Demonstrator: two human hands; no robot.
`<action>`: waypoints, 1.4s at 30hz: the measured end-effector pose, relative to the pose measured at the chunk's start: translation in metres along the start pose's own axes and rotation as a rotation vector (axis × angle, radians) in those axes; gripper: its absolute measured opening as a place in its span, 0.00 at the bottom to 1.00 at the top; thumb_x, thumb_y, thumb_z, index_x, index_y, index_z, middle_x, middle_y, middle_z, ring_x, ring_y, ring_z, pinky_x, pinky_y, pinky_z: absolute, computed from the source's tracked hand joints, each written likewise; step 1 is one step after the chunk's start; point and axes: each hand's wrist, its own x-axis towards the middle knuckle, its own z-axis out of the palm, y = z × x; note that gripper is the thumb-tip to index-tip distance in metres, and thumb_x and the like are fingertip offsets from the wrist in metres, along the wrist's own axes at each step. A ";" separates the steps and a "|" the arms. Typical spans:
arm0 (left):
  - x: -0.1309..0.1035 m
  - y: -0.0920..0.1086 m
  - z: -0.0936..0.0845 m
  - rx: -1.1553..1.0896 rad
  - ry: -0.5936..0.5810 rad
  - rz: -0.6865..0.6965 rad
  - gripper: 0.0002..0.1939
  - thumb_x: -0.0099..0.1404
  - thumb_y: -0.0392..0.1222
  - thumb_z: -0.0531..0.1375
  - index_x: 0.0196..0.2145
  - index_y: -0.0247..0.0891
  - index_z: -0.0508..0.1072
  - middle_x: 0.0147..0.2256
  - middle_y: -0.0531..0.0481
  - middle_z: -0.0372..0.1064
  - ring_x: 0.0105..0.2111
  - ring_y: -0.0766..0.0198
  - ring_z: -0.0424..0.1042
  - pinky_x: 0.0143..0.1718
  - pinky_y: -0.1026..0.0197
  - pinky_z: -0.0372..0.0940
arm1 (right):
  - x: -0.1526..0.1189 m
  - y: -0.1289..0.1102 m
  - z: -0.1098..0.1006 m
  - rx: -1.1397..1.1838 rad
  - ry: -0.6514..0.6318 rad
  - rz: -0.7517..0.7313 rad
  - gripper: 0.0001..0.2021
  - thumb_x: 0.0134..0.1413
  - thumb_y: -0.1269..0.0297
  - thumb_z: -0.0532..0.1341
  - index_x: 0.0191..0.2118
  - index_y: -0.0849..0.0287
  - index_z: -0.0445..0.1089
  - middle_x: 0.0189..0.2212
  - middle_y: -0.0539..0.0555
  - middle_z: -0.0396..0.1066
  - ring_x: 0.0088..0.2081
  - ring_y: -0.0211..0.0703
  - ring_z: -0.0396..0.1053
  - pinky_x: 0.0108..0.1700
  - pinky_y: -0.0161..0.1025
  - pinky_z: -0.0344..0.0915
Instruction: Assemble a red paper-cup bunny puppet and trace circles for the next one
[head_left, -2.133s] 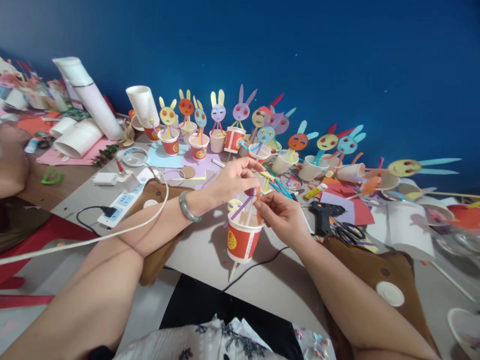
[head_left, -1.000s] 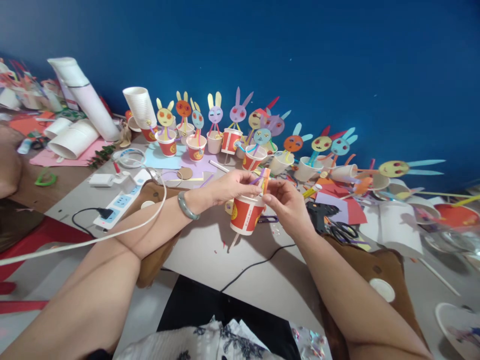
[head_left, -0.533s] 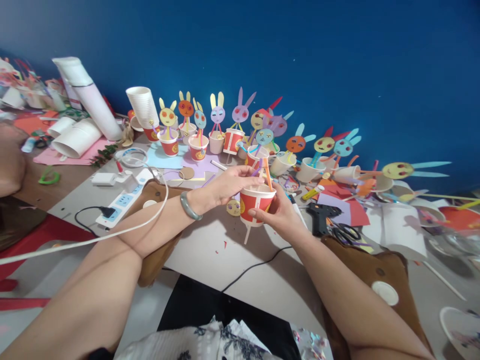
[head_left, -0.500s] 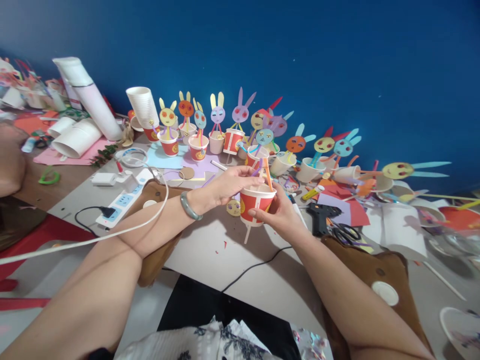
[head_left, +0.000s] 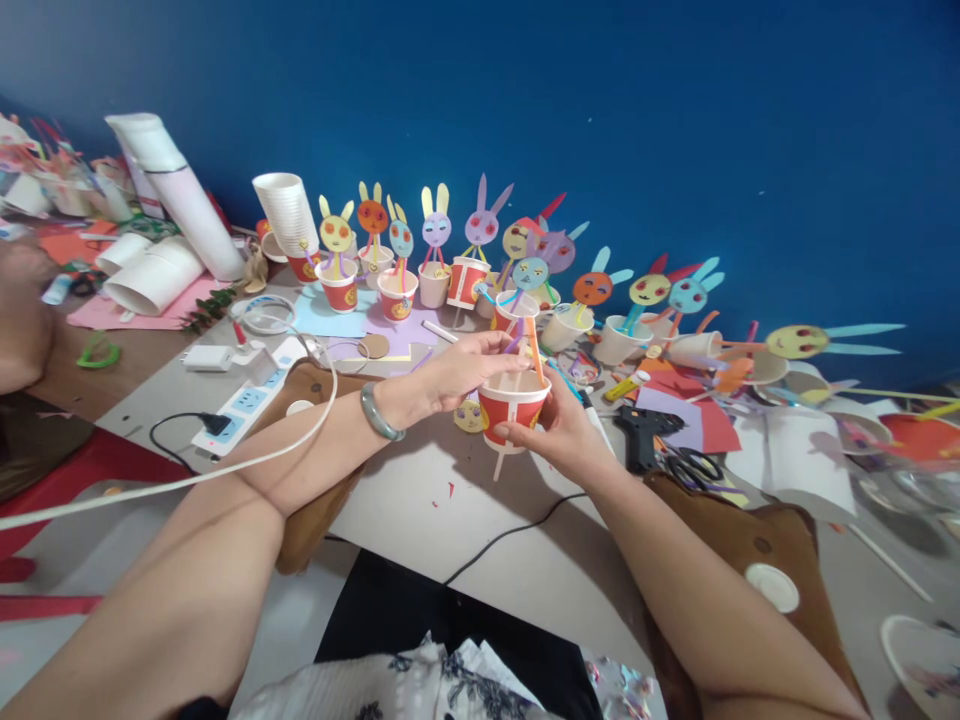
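Right hand [head_left: 574, 430]: clamped on the cup's side, thumb in front; probably steadies the thin wall.
Left hand [head_left: 457, 375]: fingers bent over the cup's mouth, near the purple strip [head_left: 516, 342] (whether pinched on it, cannot tell).
Paper cup [head_left: 513, 411]: upright between the hands, seemingly held up so the white stick [head_left: 498, 466] below has room.
Orange strip [head_left: 533, 347]: stands above the rim, clear of the left fingertips.
Yellow face [head_left: 469, 417]: beside the cup.
Glue gun [head_left: 641, 436]: beyond the right wrist, apparently kept within reach.
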 end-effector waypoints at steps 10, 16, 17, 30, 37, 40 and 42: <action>0.002 -0.007 -0.005 0.017 -0.038 0.089 0.06 0.65 0.39 0.67 0.38 0.34 0.76 0.35 0.51 0.76 0.33 0.68 0.75 0.39 0.62 0.68 | -0.001 0.001 0.009 0.047 0.066 -0.035 0.43 0.43 0.46 0.78 0.63 0.50 0.63 0.65 0.63 0.67 0.64 0.63 0.69 0.60 0.57 0.73; -0.002 -0.005 -0.001 0.093 0.041 0.121 0.06 0.67 0.39 0.65 0.39 0.35 0.75 0.38 0.48 0.78 0.36 0.66 0.76 0.43 0.60 0.69 | -0.001 0.004 0.004 -0.082 0.059 -0.065 0.46 0.45 0.43 0.77 0.67 0.51 0.60 0.62 0.63 0.71 0.56 0.60 0.75 0.55 0.54 0.74; -0.003 -0.003 0.000 0.115 0.069 0.137 0.05 0.67 0.38 0.64 0.40 0.35 0.75 0.39 0.48 0.78 0.38 0.65 0.76 0.45 0.59 0.69 | -0.001 0.005 0.002 -0.116 0.071 -0.073 0.47 0.45 0.42 0.76 0.67 0.51 0.60 0.59 0.63 0.72 0.53 0.59 0.76 0.54 0.54 0.74; -0.003 -0.001 -0.004 0.263 0.085 0.211 0.15 0.66 0.51 0.66 0.36 0.34 0.78 0.36 0.48 0.77 0.36 0.65 0.74 0.42 0.60 0.67 | 0.001 0.008 -0.004 -0.240 0.202 -0.109 0.33 0.52 0.40 0.72 0.57 0.54 0.69 0.45 0.58 0.78 0.42 0.51 0.76 0.46 0.49 0.74; -0.005 0.000 -0.005 0.242 0.001 0.211 0.14 0.65 0.50 0.67 0.34 0.33 0.78 0.34 0.48 0.77 0.33 0.67 0.73 0.38 0.61 0.66 | -0.001 0.009 0.003 -0.098 0.067 -0.047 0.36 0.50 0.45 0.75 0.60 0.52 0.67 0.58 0.62 0.74 0.53 0.57 0.77 0.53 0.52 0.76; -0.007 0.005 -0.005 0.249 -0.016 0.195 0.12 0.66 0.47 0.66 0.35 0.33 0.78 0.34 0.48 0.77 0.33 0.67 0.73 0.39 0.61 0.66 | -0.002 0.010 0.003 -0.114 0.083 -0.049 0.36 0.49 0.45 0.75 0.61 0.52 0.68 0.60 0.62 0.73 0.54 0.57 0.77 0.55 0.53 0.76; -0.007 0.006 -0.005 0.282 -0.007 0.184 0.11 0.66 0.46 0.66 0.34 0.33 0.77 0.33 0.49 0.77 0.32 0.68 0.73 0.38 0.62 0.66 | -0.003 0.011 0.002 -0.128 0.089 -0.060 0.38 0.46 0.45 0.76 0.61 0.52 0.69 0.59 0.61 0.75 0.53 0.57 0.78 0.56 0.54 0.75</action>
